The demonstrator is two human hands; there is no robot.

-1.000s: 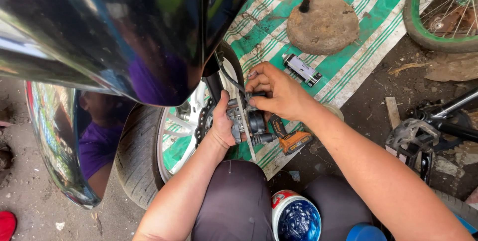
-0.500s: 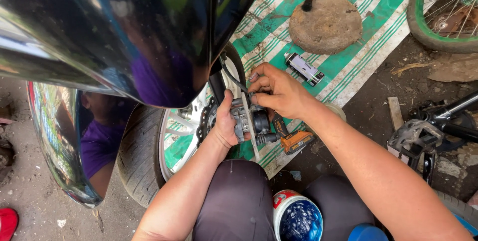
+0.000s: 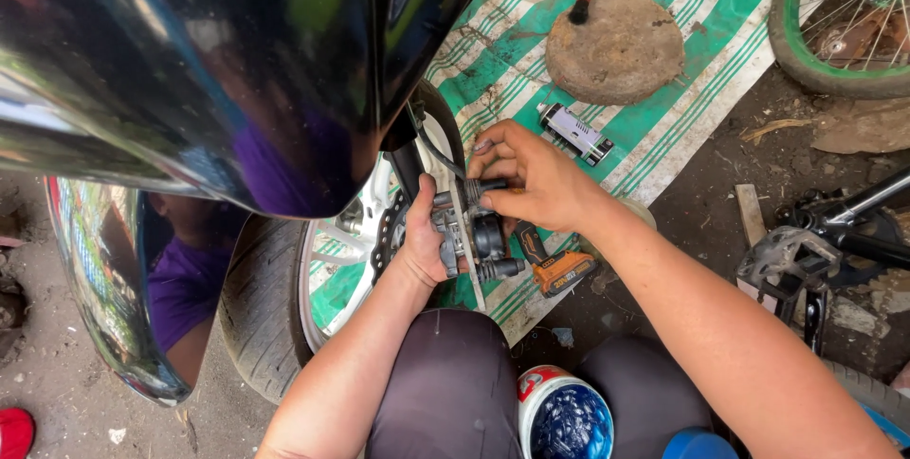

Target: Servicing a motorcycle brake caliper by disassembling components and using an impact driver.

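At frame centre, the left hand (image 3: 424, 243) and right hand (image 3: 531, 179) are both clamped on the brake caliper (image 3: 474, 236) beside the wheel (image 3: 313, 293). At bottom centre, a white tub (image 3: 564, 416) holds blue material.

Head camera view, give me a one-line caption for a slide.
Both hands, left hand and right hand, grip a brake caliper beside a motorcycle's front wheel over a striped mat.

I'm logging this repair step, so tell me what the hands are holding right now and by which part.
Both hands grip the brake caliper at the front wheel: left hand on its wheel-side face, right hand pinching its top end.
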